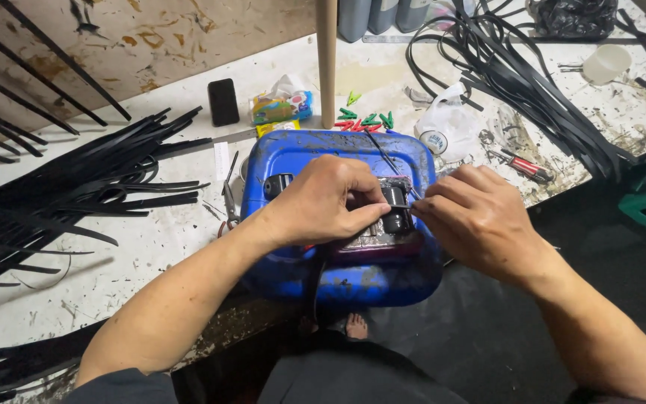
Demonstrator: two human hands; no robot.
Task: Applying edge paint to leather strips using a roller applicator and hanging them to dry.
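Pinching a small black piece (396, 207) near the middle of the frame, both hands meeting over it; left hand (321, 200) curled, thumb and fingers closed tight on the left side of the black piece; right hand (478, 221) coming in from the right, fingertips (422, 208) narrow and pressed to the right side of the same piece, a thin black strip (383, 155) running up and away from them; black piece sitting on a flat shiny block (374, 241) on top of a big blue plastic can (338, 277) lying on its side in the middle of the frame; blue can resting at the front edge of a dirty white table (114, 262); lots of long black strips (76, 187) fanned out at the left of the frame, more black strips (532, 82) piled at the upper right; black phone (223, 102) lying flat at the upper middle, just left of a bright tissue pack (282, 107); green and red clips (360, 120) scattered just above the can; wooden pole (327, 52) standing upright at the top middle; scissors (229, 196) on the table touching the left side of the can; red-handled tool (523, 165) to the right of the can; white plastic bag (450, 123) above it; white cup (605, 63) at the upper right; a bare foot (355, 326) on the dark floor under the can
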